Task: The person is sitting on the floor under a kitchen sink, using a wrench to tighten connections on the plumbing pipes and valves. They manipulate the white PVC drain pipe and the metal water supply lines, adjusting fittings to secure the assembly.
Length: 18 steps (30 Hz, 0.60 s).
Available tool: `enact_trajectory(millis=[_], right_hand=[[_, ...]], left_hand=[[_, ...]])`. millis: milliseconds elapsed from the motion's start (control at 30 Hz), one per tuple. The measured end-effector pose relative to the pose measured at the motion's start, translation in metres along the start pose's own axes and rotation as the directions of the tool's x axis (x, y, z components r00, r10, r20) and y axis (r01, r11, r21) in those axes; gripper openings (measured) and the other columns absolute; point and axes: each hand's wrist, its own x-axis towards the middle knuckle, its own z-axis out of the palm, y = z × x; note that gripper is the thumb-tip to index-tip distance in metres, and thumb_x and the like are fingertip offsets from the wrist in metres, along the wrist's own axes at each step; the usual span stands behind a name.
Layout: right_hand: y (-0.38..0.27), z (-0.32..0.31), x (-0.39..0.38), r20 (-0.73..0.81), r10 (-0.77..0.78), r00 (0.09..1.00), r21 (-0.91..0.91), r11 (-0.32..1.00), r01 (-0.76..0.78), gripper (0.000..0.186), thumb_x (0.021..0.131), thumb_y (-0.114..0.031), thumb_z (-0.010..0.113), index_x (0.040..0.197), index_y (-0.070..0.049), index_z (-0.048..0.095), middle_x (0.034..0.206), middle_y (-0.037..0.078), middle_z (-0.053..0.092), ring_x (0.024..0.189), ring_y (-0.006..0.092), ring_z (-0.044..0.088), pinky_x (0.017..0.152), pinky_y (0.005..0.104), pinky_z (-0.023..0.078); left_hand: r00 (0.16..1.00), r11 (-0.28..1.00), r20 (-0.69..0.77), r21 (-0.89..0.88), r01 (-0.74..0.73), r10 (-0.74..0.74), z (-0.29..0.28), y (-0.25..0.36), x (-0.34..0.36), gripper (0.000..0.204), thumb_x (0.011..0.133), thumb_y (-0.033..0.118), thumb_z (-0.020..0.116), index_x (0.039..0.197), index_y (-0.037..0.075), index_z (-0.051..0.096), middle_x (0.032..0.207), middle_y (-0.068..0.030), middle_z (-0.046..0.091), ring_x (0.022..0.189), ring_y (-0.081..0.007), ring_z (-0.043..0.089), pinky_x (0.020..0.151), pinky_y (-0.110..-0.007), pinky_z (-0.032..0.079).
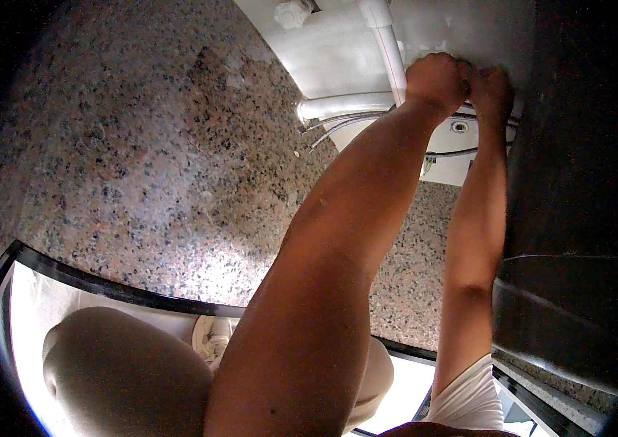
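Note:
Both of my arms reach far into a cabinet-like space, toward a pale back wall. My left hand [436, 81] is closed, knuckles up, just right of a white plastic pipe [390, 62] with a thin red line along it. Close beside it, almost touching, my right hand [492, 89] is curled shut too. Whatever the fingers grip is hidden behind the hands. Dark thin hoses [455, 152] run below and behind my wrists. A small round metal fitting [459, 127] shows on the pale surface between my forearms.
Speckled granite [141, 167] covers the left and middle. A horizontal white pipe [345, 105] meets the upright one; a white knob [293, 12] sits at the top. A dark panel [579, 218] borders my right arm. A black-edged frame [119, 291] crosses near my knees.

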Motion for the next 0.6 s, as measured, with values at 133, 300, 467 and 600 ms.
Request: enact_trajectory(millis=[133,300,467,600], right_hand=[[0.052,0.028,0.019,0.031,-0.133,0.991,0.191,0.974,0.125,0.035,0.085,-0.033,0.068,0.093,0.000,0.067,0.092,0.014,0.069,0.069,0.0262,0.065,0.063,0.0379,0.052],[0.084,0.063,0.008,-0.096,0.042,0.995,0.510,0.860,0.013,0.023,0.089,-0.020,0.065,0.107,-0.005,0.067,0.094,0.010,0.068,0.078,0.0210,0.066,0.066,0.0339,0.054],[0.071,0.101,0.021,0.370,0.064,0.927,0.927,-0.081,-0.365,0.029,0.090,-0.027,0.067,0.114,-0.010,0.068,0.101,0.014,0.069,0.091,0.0236,0.067,0.075,0.0343,0.056],[0.246,0.116,0.032,-0.049,-0.222,0.974,0.205,0.952,0.228,0.045,0.090,-0.043,0.063,0.110,-0.002,0.067,0.098,0.016,0.070,0.093,0.0200,0.068,0.073,0.0347,0.055]], left_hand=[[0.998,1.000,0.062,-0.005,0.012,-0.011,0.002,0.005,-0.001,0.030,0.076,0.034,0.071,0.082,0.005,0.074,0.085,-0.0179,0.071,0.083,-0.0343,0.071,0.076,-0.042,0.058],[0.993,1.000,0.115,-0.008,-0.010,0.011,-0.006,0.010,-0.006,0.037,0.073,0.040,0.074,0.088,0.006,0.075,0.088,-0.0175,0.071,0.084,-0.0334,0.071,0.077,-0.043,0.058],[1.000,0.998,0.024,0.064,-0.010,0.008,-0.014,-0.006,0.000,0.047,0.072,0.046,0.077,0.089,0.003,0.074,0.087,-0.0195,0.071,0.082,-0.0344,0.071,0.077,-0.044,0.058],[0.989,0.995,0.125,-0.073,-0.072,0.081,0.031,0.042,-0.017,0.047,0.073,0.046,0.076,0.087,0.001,0.072,0.087,-0.0196,0.071,0.084,-0.0345,0.071,0.077,-0.044,0.058]])
